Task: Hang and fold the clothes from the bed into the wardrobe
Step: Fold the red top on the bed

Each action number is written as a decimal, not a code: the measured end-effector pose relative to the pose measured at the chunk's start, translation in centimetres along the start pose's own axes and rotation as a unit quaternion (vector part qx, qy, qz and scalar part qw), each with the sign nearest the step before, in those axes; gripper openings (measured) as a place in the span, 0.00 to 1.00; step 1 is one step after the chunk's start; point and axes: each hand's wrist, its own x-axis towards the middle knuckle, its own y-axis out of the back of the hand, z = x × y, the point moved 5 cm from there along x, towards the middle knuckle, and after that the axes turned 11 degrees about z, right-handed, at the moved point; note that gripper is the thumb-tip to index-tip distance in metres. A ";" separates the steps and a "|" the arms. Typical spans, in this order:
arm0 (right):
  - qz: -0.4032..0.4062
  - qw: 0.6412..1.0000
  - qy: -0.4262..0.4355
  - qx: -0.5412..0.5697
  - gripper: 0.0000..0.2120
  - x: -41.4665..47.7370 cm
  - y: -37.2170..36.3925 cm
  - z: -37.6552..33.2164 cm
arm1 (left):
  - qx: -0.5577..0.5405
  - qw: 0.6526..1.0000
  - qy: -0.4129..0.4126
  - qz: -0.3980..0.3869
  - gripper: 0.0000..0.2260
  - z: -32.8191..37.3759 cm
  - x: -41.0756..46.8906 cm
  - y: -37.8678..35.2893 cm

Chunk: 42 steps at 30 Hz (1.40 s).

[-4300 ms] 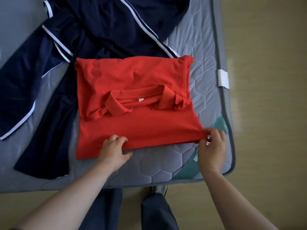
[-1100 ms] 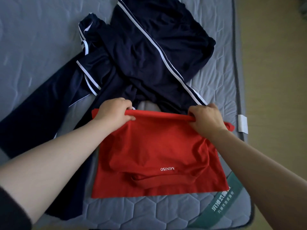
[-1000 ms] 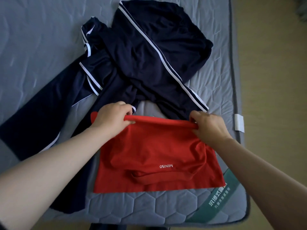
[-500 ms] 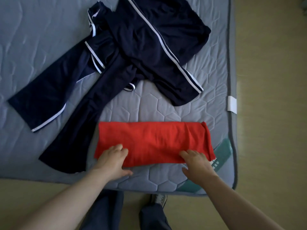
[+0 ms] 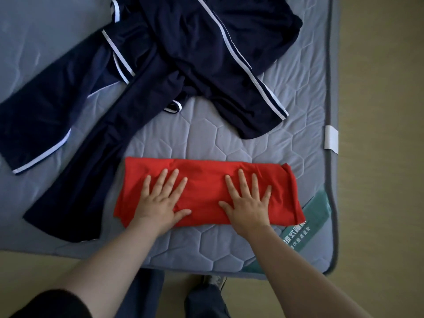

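Now pressing flat where half a second ago only resting at the near edge: left hand (image 5: 159, 203) and right hand (image 5: 246, 203) both moved up onto the folded red shirt (image 5: 206, 180), palms down, fingers spread wide, gripping nothing. Lying as a long, narrow band across the near part of the grey quilted mattress (image 5: 206, 134), folded over itself, with its right end reaching toward the green label (image 5: 307, 223) printed at the mattress corner. Left hand pressing the left half of the band, right hand pressing the right half, thumbs pointing toward each other, a bare strip of red showing between them. Left end of the shirt touching, perhaps slightly overlapping, one leg of the dark navy trousers (image 5: 87, 184) stretching diagonally toward the near left edge.

Sprawling beyond the shirt, further up the bed, a navy tracksuit jacket (image 5: 206, 53) with white stripes along sleeves and seams, one sleeve ending just short of the shirt's far edge, apart from it. Showing on the right border of the mattress, a small white tag (image 5: 331, 140). Running along the right and near sides, yellowish wooden floor (image 5: 378, 134). Standing close against the near edge of the bed, legs in dark trousers, with a shoe (image 5: 214, 281) partly visible below.
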 end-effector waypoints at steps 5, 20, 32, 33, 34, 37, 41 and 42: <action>-0.016 0.997 -0.077 -0.009 0.35 -0.9 -0.7 4.2 | 0.051 0.998 0.030 -0.030 0.45 -2.7 1.1 -0.5; 0.060 0.932 -0.305 0.188 0.43 -2.6 4.2 8.7 | -0.196 0.925 0.317 0.073 0.39 -5.5 -2.6 3.5; 0.061 0.906 -0.340 0.242 0.47 -1.9 3.6 9.6 | -0.371 0.847 0.380 -0.019 0.23 -7.6 -0.8 1.7; 0.054 0.904 -0.346 0.246 0.47 -2.0 3.5 9.6 | -0.392 0.838 0.380 -0.017 0.21 -7.5 -0.8 1.7; 0.048 0.901 -0.353 0.246 0.46 -1.9 3.5 9.7 | -0.411 0.830 0.378 -0.007 0.19 -7.5 -0.7 1.9; 0.032 0.900 -0.370 0.228 0.42 -1.6 3.7 9.9 | -0.432 0.826 0.354 0.079 0.14 -8.3 0.0 3.1; -0.008 0.902 -0.382 0.200 0.35 -1.4 3.5 9.8 | -0.331 0.877 0.347 0.013 0.20 -8.0 0.4 2.7; -0.008 0.902 -0.381 0.203 0.35 -1.4 3.4 9.8 | -0.306 0.880 0.363 -0.012 0.24 -7.6 0.3 2.6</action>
